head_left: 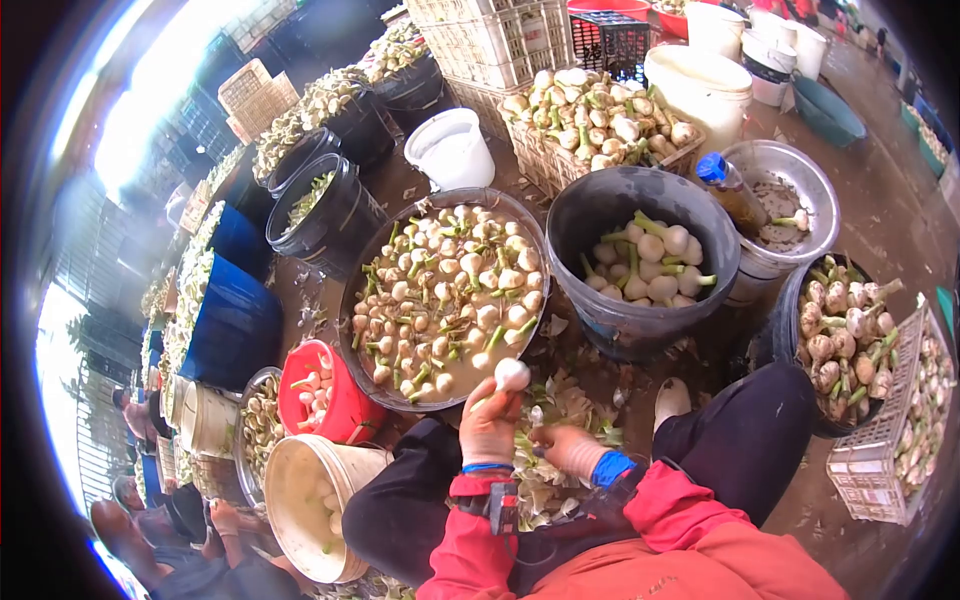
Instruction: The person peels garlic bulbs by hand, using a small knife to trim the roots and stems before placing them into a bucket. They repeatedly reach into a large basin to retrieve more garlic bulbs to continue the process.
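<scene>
Above peelings [575,397], left hand [488,425] grip closed on white bulb [512,375]; right hand [568,449] grip curled, opening and contents unclear.

We are in a produce-processing yard or shed (the floor looks wet and dirty), with tubs [447,395], buckets [640,325] and crates [545,165] of bulbs all around, peelings [570,400] underfoot, and a slatted wall [75,340] at far left.

A bright red bucket [352,425], a black tub [590,312], creamy-white bulbs [650,248] with pale green stems, vivid blue wristbands [612,467].
</scene>
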`<act>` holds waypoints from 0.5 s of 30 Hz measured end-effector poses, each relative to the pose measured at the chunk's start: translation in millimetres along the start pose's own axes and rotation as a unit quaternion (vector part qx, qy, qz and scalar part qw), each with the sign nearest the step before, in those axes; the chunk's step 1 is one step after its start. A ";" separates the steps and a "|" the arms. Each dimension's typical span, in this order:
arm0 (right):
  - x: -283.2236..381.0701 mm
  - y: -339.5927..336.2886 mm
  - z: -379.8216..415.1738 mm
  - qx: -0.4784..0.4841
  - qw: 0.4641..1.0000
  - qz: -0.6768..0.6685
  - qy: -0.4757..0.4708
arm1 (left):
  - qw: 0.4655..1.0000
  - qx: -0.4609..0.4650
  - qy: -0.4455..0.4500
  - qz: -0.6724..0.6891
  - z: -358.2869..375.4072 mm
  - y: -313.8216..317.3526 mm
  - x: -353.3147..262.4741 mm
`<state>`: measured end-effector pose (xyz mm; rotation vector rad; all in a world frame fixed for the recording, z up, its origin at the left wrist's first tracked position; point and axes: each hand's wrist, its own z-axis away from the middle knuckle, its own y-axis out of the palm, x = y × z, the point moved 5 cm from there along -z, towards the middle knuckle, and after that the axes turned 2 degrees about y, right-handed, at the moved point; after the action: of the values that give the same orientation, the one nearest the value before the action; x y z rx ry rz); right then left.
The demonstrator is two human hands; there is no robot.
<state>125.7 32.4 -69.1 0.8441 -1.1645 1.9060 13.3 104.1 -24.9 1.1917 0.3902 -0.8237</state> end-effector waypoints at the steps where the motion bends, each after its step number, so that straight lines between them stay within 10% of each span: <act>1: 0.1 4.0 0.3 0.003 1.000 0.005 -0.010 | 0.997 0.081 -0.005 0.018 -1.0 37.0 -6.7; 4: 2.6 1.7 0.4 -0.001 0.999 -0.018 -0.035 | 0.964 0.258 -0.028 0.054 -7.2 120.5 -30.0; 10: -18.7 11.6 -17.8 0.030 0.998 -0.052 0.005 | 0.905 0.042 -0.067 -0.419 -187.5 -7.4 17.8; 12: -18.0 10.3 -24.1 0.067 0.995 -0.053 0.051 | 0.514 0.184 0.055 -0.836 -242.0 -55.6 34.8; 15: -18.5 1.9 -28.5 0.055 0.991 -0.096 0.081 | 0.523 0.241 -0.016 -0.817 -247.0 -38.6 50.9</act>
<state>129.2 53.2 -95.7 0.8118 -0.8576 1.8542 54.2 309.4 -170.7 1.0027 1.4083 -2.7441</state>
